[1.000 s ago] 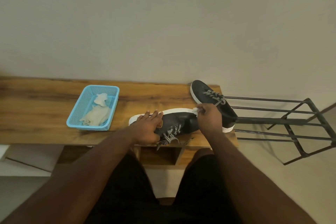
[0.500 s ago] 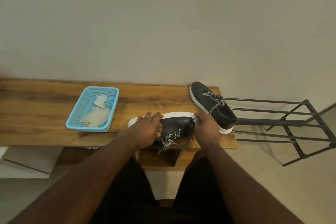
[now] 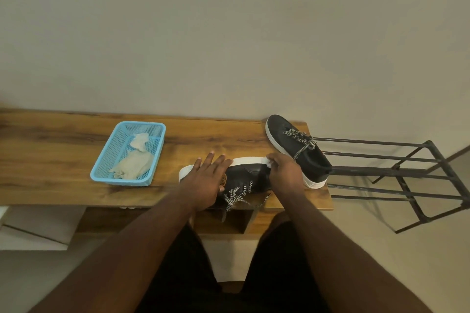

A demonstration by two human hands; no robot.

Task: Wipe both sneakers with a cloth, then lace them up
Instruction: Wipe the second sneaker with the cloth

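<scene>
While left hand presses flat, fingers straight, on the tipped sneaker, right hand pinches cloth at sole's right end; sole runs left-right across desk.

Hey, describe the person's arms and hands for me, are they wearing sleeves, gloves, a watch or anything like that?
Both forearms are bare from the bottom of the picture up to the wrists: no sleeves show. The left hand and the right hand have no gloves, and no watch, bracelet or ring is visible. The only clothing in view is dark, on the lap below the arms.
</scene>
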